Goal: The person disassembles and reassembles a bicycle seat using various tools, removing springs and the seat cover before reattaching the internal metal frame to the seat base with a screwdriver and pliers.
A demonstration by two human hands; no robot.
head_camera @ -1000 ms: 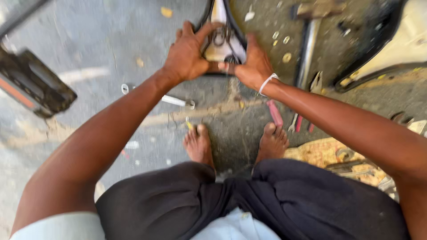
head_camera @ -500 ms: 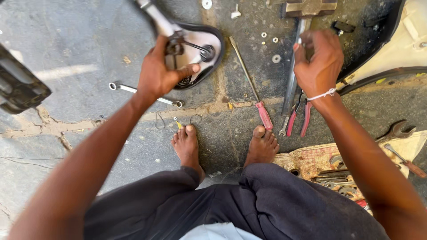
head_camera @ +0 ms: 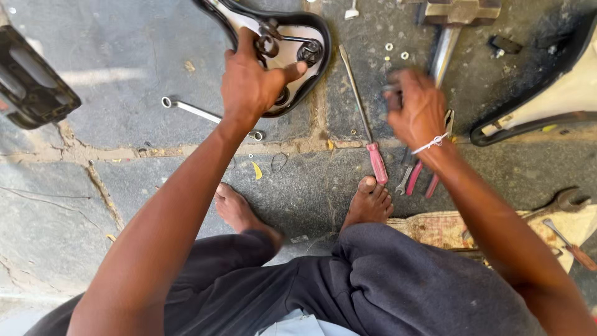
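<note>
Head view, single frame. Person squats barefoot on a stone floor [head_camera: 124, 81], dark trousers, both arms reaching toward 12 o'clock. Left hand [head_camera: 252, 84] grips an upturned bicycle saddle [head_camera: 298, 46] at about 11 o'clock from the feet; fingers wrapped tight over the metal rail and clamp hardware on its underside, thumb pressed against the pale shell. Saddle is tilted, black rim uppermost, its far end cut off by the top edge. Right hand [head_camera: 416, 112] sits at about 1 o'clock, motion-blurred, white band at the wrist; fingers curled, something dark between them, but cannot tell whether they have closed on it. Just below that hand lie red-handled pliers [head_camera: 420, 177], partly hidden by the wrist. Between the hands a long screwdriver [head_camera: 367, 124] with a red handle lies on the floor, tip toward 12. A ring spanner [head_camera: 208, 115] lies beside the left forearm at 10 o'clock. A hammer [head_camera: 451, 28] lies at 1 o'clock with loose nuts and washers near it. An open-end wrench [head_camera: 563, 202] rests on a cloth at 3 o'clock.
</note>
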